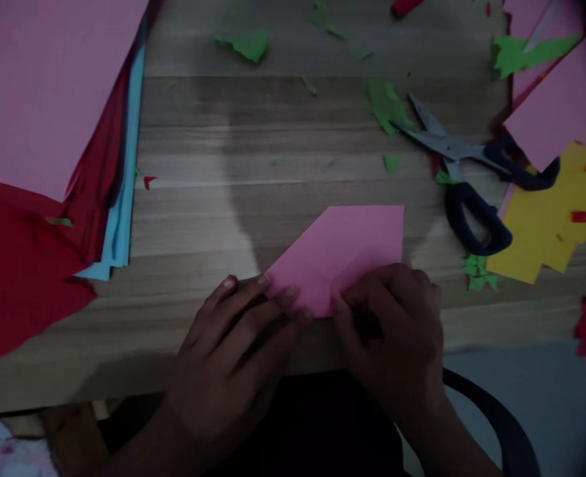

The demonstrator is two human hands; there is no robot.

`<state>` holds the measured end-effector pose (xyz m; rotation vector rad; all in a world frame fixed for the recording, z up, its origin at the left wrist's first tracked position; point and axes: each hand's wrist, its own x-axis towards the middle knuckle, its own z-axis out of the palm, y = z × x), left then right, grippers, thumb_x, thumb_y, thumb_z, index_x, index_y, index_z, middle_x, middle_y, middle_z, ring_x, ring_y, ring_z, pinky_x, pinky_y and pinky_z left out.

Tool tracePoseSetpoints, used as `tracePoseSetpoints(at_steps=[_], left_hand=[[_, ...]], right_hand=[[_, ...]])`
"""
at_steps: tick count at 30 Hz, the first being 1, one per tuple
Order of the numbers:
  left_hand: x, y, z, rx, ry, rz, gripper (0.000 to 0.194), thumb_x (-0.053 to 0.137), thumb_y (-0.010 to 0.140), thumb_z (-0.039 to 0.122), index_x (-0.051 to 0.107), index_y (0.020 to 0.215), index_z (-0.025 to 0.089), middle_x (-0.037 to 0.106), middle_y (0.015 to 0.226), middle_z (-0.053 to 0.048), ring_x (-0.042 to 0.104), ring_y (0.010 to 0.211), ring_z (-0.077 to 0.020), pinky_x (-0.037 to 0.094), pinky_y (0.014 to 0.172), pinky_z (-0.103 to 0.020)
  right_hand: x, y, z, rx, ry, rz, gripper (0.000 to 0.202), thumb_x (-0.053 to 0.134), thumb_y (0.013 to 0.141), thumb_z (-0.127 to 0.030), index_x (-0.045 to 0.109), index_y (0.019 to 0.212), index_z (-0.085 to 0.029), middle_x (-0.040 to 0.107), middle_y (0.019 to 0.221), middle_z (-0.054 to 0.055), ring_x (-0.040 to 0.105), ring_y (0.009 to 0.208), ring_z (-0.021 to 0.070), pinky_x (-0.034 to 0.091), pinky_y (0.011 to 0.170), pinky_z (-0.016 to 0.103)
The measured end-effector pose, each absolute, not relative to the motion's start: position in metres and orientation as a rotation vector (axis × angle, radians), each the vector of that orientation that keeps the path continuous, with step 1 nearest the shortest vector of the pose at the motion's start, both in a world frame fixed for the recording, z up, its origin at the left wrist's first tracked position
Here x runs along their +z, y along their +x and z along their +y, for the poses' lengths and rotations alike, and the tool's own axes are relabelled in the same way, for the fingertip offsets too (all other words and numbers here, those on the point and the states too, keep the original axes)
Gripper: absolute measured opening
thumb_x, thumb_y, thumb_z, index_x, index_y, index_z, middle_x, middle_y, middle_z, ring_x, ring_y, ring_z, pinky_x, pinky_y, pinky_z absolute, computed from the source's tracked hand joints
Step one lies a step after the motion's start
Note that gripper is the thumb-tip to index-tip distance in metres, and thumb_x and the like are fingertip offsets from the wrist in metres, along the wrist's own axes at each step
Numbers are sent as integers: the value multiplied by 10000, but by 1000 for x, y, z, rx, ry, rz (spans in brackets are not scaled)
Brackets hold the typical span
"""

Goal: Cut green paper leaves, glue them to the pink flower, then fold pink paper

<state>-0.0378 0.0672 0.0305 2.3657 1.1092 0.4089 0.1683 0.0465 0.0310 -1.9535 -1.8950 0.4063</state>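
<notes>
A folded piece of pink paper (340,242) lies near the front edge of the wooden table, its upper left side slanted and its right side square. My left hand (233,348) rests with fingers stretched out, the tips on the paper's lower left part. At the lower middle, my right hand (397,321) pinches the paper's bottom edge between thumb and curled fingers. Faint crease lines run across the paper near my right thumb. To the right of the paper lie scissors (455,156) with dark blue handles and parted blades.
Stacked pink sheets (44,86), red paper (19,265) and light blue paper (128,179) lie at the left. Yellow paper (551,212) and pink pieces (566,99) are at the right. Green scraps (246,46) are scattered across the wooden table (188,199). A black curved bar (502,411) shows below its edge.
</notes>
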Motion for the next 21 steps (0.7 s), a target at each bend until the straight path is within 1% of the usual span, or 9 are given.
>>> tracePoseSetpoints(at_steps=[4, 7, 10, 12, 14, 16, 18, 21], left_hand=[[30, -37, 67, 411, 2382, 1107, 315, 615, 925, 139, 662, 1219, 242, 707, 1248, -36, 536, 1328, -259, 348, 1191, -501], [29, -38, 67, 430, 2377, 1126, 344, 647, 900, 116, 650, 1226, 223, 700, 1262, -58, 527, 1339, -273, 372, 1175, -516], [29, -38, 66, 434, 2347, 1134, 280, 664, 892, 119, 685, 1136, 254, 671, 1318, -51, 516, 1355, -280, 396, 1151, -526], [30, -37, 66, 437, 2340, 1146, 243, 678, 887, 128, 694, 1085, 268, 669, 1322, -38, 535, 1332, -270, 416, 1127, -513], [31, -35, 68, 456, 2348, 1174, 205, 710, 876, 167, 696, 1044, 285, 691, 1269, -22, 571, 1272, -267, 446, 1070, -495], [32, -32, 73, 463, 2344, 1224, 135, 733, 868, 226, 703, 974, 303, 713, 1190, -5, 612, 1171, -267, 464, 985, -485], [34, -28, 80, 441, 2315, 1275, 13, 719, 883, 293, 713, 883, 305, 721, 1112, -6, 635, 1041, -260, 463, 900, -482], [37, -21, 89, 415, 2288, 1320, 132, 689, 901, 349, 715, 792, 279, 709, 1034, -32, 621, 927, -251, 446, 844, -493]], right_hand=[[32, 170, 45, 428, -1933, -1878, 169, 645, 895, -214, 574, 742, -205, 562, 814, 39, 493, 778, 209, 348, 726, 391], [32, 177, 38, 490, -1784, -1897, 72, 641, 910, -180, 637, 852, -224, 601, 897, 36, 525, 839, 211, 377, 760, 390], [30, 186, 28, 546, -1621, -2020, 168, 648, 914, -131, 681, 983, -280, 626, 969, 12, 532, 891, 200, 389, 790, 376], [30, 190, 23, 546, -1603, -2080, 190, 673, 910, -142, 691, 1004, -306, 636, 999, 0, 533, 917, 200, 382, 803, 377], [30, 191, 22, 571, -1638, -2063, 140, 674, 916, -167, 693, 965, -297, 640, 989, -1, 540, 915, 202, 376, 797, 383], [31, 187, 26, 587, -1701, -1999, 59, 664, 928, -208, 680, 900, -257, 633, 953, 15, 548, 887, 207, 376, 783, 394], [32, 180, 32, 533, -1781, -1940, 79, 662, 929, -257, 660, 858, -222, 616, 949, 43, 551, 875, 219, 387, 774, 405], [30, 171, 42, 426, -1871, -1896, 136, 642, 936, -298, 645, 834, -207, 588, 948, 66, 545, 864, 230, 398, 756, 409]])
